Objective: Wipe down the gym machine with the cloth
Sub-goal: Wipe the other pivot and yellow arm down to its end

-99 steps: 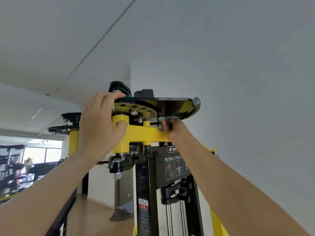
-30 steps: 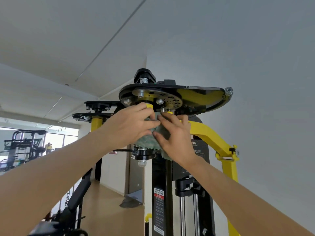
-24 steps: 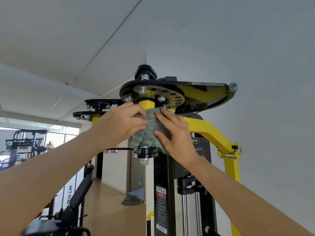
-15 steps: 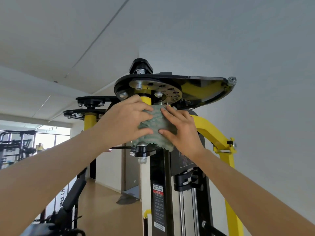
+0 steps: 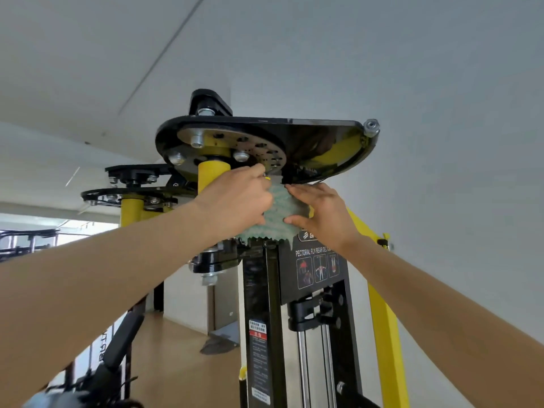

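Arms rise from the lower corners of the view, both bare, and meet just under the head of the gym machine [image 5: 259,290]. The left forearm slants up from the lower left. The left hand [image 5: 235,201] shows its back to the camera, knuckles uppermost, with its fingers bent inward over the left edge of the cloth [image 5: 279,214] and gripping it there. Its topmost fingertips lie close under the perforated metal disc [image 5: 235,142], just right of the yellow post [image 5: 212,175].

The right forearm comes up from the lower right. The right hand [image 5: 323,214] lies nearly flat against the cloth's right side. Its fingers [image 5: 303,191] are stretched out and point left along the upper edge, and the thumb [image 5: 294,221] is spread away below them. It presses the fabric with a loose, uncurled hand rather than clutching it.

The cloth is pale green with a ribbed texture. It sits between the two hands, against the machine's frame below the black top plate [image 5: 309,134]. Its zigzag lower hem hangs just above the exercise placard [image 5: 316,269].

A yellow frame bar [image 5: 385,313] runs down behind the right wrist. Two shiny guide rods [image 5: 303,363] stand beneath the placard. Behind the left arm a second pivot head [image 5: 132,184] with its own yellow post is visible, and a wooden floor [image 5: 182,348] lies below.
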The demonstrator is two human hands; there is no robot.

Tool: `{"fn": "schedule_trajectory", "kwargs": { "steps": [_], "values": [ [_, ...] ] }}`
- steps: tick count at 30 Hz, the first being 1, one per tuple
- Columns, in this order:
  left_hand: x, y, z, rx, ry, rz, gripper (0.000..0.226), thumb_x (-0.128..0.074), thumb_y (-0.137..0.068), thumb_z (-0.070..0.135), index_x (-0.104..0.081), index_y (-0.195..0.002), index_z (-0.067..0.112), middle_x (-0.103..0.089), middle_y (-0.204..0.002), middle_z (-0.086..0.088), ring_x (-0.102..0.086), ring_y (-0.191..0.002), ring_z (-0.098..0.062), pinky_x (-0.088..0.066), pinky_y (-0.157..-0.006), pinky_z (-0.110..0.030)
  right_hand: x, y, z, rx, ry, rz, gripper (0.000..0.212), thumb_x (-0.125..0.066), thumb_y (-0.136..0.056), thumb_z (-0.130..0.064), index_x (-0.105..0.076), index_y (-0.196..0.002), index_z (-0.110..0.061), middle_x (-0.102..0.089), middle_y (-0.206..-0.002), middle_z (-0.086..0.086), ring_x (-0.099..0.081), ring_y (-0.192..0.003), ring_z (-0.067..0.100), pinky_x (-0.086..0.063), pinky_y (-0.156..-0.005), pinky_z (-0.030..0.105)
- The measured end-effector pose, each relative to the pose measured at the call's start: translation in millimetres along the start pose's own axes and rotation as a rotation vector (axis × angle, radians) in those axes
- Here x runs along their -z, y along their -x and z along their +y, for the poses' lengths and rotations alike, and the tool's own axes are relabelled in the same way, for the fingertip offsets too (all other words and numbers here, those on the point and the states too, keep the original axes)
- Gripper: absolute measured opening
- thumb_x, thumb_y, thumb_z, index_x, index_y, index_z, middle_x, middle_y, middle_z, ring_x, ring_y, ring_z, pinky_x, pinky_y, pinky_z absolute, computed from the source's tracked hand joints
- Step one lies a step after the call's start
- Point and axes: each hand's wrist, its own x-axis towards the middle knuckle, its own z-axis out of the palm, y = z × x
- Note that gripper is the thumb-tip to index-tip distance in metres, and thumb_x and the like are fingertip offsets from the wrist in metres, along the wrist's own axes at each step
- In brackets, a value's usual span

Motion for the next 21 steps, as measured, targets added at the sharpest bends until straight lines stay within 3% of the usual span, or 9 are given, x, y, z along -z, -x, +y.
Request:
{"fn": "schedule_trajectory", "kwargs": {
  "steps": [2,5,9,21],
  "values": [
    [-1,-11,9,-0.016,-0.032,-0.003,0.038,-0.063,-0.089,0.059,-0.075,-0.103,0.026,-0.065,-0.101,0.006,-0.052,-0.105,-0.019,-0.041,-0.079,-0.027,1,0,14,0.005,-0.009,-0.017,0.071,-0.084,-0.075,-0.04,-0.061,-0.137,-0.014,-0.065,-0.135,0.002,-0.057,-0.117,0.026,-0.047,-0.103,0.047],
    [-1,-32,21,0.05,0.041,-0.069,0.042,-0.057,-0.095,0.054,-0.07,-0.119,0.021,-0.061,-0.116,0.002,-0.044,-0.116,-0.021,-0.041,-0.09,-0.03,2,3,36,0.012,-0.018,-0.041,0.072,-0.085,-0.075,-0.04,-0.06,-0.138,-0.016,-0.065,-0.136,0.0,-0.056,-0.117,0.026,-0.046,-0.101,0.049],
    [-3,-53,33,0.134,0.147,-0.111,0.044,-0.059,-0.096,0.048,-0.066,-0.13,0.021,-0.059,-0.13,0.0,-0.042,-0.123,-0.02,-0.043,-0.093,-0.03,2,5,61,0.011,-0.031,-0.055,0.068,-0.086,-0.074,-0.038,-0.063,-0.135,-0.017,-0.067,-0.131,-0.003,-0.057,-0.107,0.025,-0.047,-0.097,0.047],
    [-16,-97,74,0.297,0.115,-0.055,0.032,-0.086,-0.07,0.038,-0.081,-0.097,0.021,-0.075,-0.104,-0.005,-0.06,-0.098,-0.025,-0.048,-0.081,-0.037,-9,14,118,0.0,-0.123,-0.024,0.072,-0.086,-0.074,-0.039,-0.06,-0.138,-0.02,-0.068,-0.129,-0.007,-0.056,-0.099,0.021,-0.045,-0.095,0.044]
  ]
}}
